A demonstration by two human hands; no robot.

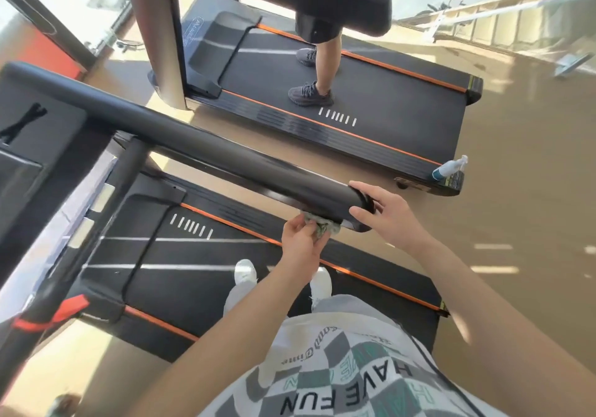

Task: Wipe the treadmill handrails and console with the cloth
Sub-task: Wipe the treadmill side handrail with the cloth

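My left hand [300, 239] pinches the crumpled grey-green cloth [322, 227] against the underside of the thick black padded handrail [206, 149], near its end cap. My right hand [383, 213] is spread, cupping that end. With so small a bunch, I reckon the cloth could slip free onto the black treadmill belt [200, 274].

Black padded handrail [200, 145] runs diagonally; crumpled grey-green cloth [324, 227] pressed against the underside near its capped end

Cloth [322, 227] — half-hidden under handrail [225, 155]
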